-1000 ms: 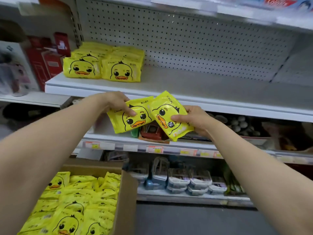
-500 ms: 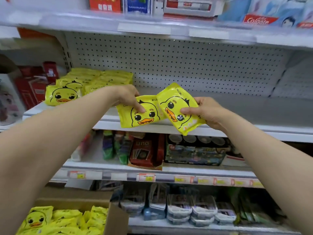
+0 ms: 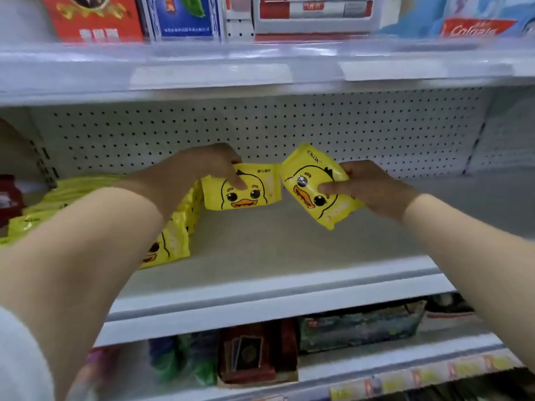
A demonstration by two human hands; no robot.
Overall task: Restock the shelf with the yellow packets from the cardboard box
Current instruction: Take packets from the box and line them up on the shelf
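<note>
- While over the shelf (image 3: 260, 247), the left hand (image 3: 197, 175) pinches one yellow packet (image 3: 241, 188).
- The right hand (image 3: 367, 189) grips a second packet (image 3: 315, 183), tilted.
- Left of the left hand: stocked packets (image 3: 170, 241), count unclear.

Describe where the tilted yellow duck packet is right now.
In the head view, the tilted packet sits right of centre, gripped by the right hand above the white shelf, beside the level packet in the left hand.

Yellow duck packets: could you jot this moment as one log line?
left hand: holds level packet | right hand: holds tilted packet | where: over shelf, right of stocked row | stage: placing
</note>
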